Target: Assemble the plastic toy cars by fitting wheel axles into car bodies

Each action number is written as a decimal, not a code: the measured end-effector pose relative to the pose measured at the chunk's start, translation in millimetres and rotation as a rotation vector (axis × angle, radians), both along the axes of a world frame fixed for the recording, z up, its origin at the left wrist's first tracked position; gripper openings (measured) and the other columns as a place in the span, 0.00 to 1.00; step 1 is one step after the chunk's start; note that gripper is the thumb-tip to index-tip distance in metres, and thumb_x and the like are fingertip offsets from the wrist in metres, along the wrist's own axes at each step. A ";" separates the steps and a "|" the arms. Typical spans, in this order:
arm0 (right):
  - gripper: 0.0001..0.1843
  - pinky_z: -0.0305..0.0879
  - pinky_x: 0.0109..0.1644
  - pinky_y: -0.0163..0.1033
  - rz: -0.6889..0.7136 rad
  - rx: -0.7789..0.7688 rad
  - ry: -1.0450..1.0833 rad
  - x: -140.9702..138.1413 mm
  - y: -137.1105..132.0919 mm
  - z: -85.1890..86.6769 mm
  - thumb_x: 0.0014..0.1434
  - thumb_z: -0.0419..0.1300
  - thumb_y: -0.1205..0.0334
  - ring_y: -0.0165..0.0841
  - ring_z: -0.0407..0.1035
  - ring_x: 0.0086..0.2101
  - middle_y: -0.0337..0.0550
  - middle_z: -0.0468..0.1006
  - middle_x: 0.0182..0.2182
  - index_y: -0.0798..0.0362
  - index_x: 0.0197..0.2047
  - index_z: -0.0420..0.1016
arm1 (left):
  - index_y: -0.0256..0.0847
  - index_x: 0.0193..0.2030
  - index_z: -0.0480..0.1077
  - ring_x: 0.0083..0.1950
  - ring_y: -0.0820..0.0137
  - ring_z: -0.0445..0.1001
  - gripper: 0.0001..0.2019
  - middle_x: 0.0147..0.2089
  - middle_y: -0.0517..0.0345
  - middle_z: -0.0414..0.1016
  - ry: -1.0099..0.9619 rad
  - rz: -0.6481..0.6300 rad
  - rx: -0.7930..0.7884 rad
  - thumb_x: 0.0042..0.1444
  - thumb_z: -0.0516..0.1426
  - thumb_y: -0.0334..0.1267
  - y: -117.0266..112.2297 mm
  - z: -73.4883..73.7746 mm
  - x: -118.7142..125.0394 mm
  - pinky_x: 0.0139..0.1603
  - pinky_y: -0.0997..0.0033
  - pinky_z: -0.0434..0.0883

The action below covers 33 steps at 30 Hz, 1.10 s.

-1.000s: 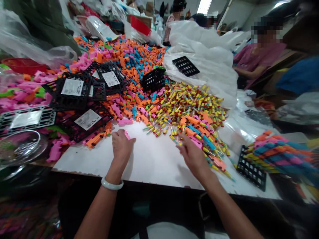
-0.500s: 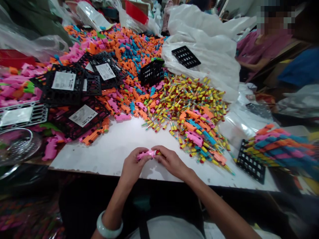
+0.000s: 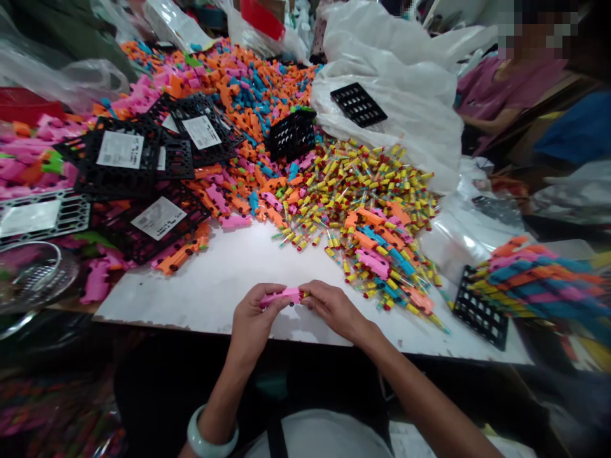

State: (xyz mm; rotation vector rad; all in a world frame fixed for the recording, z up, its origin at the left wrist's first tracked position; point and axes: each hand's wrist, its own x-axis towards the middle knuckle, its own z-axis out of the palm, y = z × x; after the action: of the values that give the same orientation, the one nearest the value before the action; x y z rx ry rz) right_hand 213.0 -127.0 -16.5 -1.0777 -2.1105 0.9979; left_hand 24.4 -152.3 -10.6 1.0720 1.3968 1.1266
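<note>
Near the front edge of the white tabletop, my left hand pinches a pink toy car. My right hand is closed on a small yellow tube with a red end, mostly hidden by the fingers. The tube's red end meets the right end of the car; whether it is inside, I cannot tell. To the right lie toy cars joined to yellow tubes, one of them a pink car. Behind them is a heap of loose yellow tubes.
A large pile of orange, pink and blue toy cars covers the back. Black plastic trays with white labels lie at left, beside a clear basket. At right stand a filled black tray and a white plastic bag. Another person sits beyond.
The pink car has turned slightly and shows more of its side between my hands. My right hand has shifted a little to the right, still at the car's end.
</note>
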 end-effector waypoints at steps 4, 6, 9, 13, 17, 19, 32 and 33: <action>0.12 0.68 0.43 0.36 -0.005 0.063 0.023 2.1 2.1 -3.0 0.66 0.54 0.58 0.32 0.72 0.39 0.46 0.77 0.39 0.52 0.48 0.73 | 0.41 0.37 0.75 0.34 0.72 0.69 0.14 0.32 0.61 0.75 -0.030 0.016 -0.038 0.45 0.65 0.47 -0.4 -2.2 -0.3 0.38 0.73 0.65; 0.12 0.69 0.44 0.37 -0.015 0.091 0.035 3.2 3.5 -4.7 0.65 0.55 0.57 0.32 0.72 0.40 0.46 0.77 0.39 0.51 0.48 0.73 | 0.41 0.37 0.75 0.34 0.72 0.69 0.15 0.32 0.61 0.75 -0.031 0.012 -0.054 0.46 0.65 0.47 0.1 -2.4 -0.4 0.37 0.73 0.65; 0.11 0.69 0.45 0.38 -0.019 0.124 0.037 2.3 3.7 -6.6 0.65 0.55 0.58 0.33 0.72 0.40 0.46 0.77 0.39 0.51 0.49 0.73 | 0.41 0.38 0.75 0.33 0.72 0.68 0.15 0.31 0.61 0.74 -0.025 0.021 -0.071 0.46 0.65 0.48 0.5 -1.5 0.3 0.36 0.73 0.64; 0.11 0.70 0.44 0.39 -0.018 0.230 0.003 -3.0 -0.9 -7.7 0.66 0.54 0.60 0.34 0.71 0.40 0.47 0.76 0.38 0.52 0.50 0.71 | 0.41 0.37 0.75 0.33 0.73 0.68 0.15 0.31 0.62 0.74 -0.019 0.065 -0.085 0.45 0.65 0.47 -0.6 -0.6 3.7 0.36 0.74 0.64; 0.11 0.70 0.42 0.42 -0.087 0.409 -0.112 -7.8 -9.7 -9.4 0.66 0.53 0.61 0.37 0.69 0.39 0.49 0.75 0.36 0.54 0.48 0.71 | 0.40 0.36 0.74 0.31 0.74 0.67 0.14 0.29 0.62 0.73 -0.088 0.137 -0.116 0.46 0.64 0.47 -4.4 -2.1 9.7 0.36 0.73 0.65; 0.09 0.69 0.41 0.41 -0.106 0.486 -0.156 -10.3 -14.8 -12.1 0.66 0.52 0.63 0.36 0.69 0.36 0.48 0.75 0.34 0.54 0.45 0.71 | 0.39 0.35 0.74 0.30 0.73 0.67 0.14 0.28 0.62 0.72 -0.104 0.157 -0.123 0.46 0.64 0.47 -7.6 -2.7 12.4 0.35 0.72 0.66; 0.14 0.70 0.45 0.49 -0.544 0.841 -0.317 68.9 29.4 7.1 0.64 0.55 0.56 0.43 0.73 0.40 0.52 0.78 0.38 0.51 0.50 0.70 | 0.33 0.53 0.67 0.48 0.61 0.69 0.22 0.48 0.41 0.68 0.661 0.331 0.301 0.59 0.52 0.49 40.0 0.4 -66.3 0.52 0.55 0.70; 0.20 0.67 0.49 0.54 -0.680 0.880 -0.383 82.8 38.4 14.7 0.63 0.56 0.53 0.49 0.71 0.46 0.57 0.77 0.43 0.53 0.55 0.69 | 0.31 0.53 0.67 0.52 0.58 0.68 0.22 0.51 0.38 0.67 0.758 0.412 0.305 0.59 0.53 0.47 46.0 -0.6 -83.1 0.56 0.53 0.68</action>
State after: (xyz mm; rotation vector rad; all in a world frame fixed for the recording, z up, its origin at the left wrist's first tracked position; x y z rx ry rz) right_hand 295.8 -88.5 -1.8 -1.3746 -1.8705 -0.4601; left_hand -58.7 -106.3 -11.2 1.5778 2.1582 1.3182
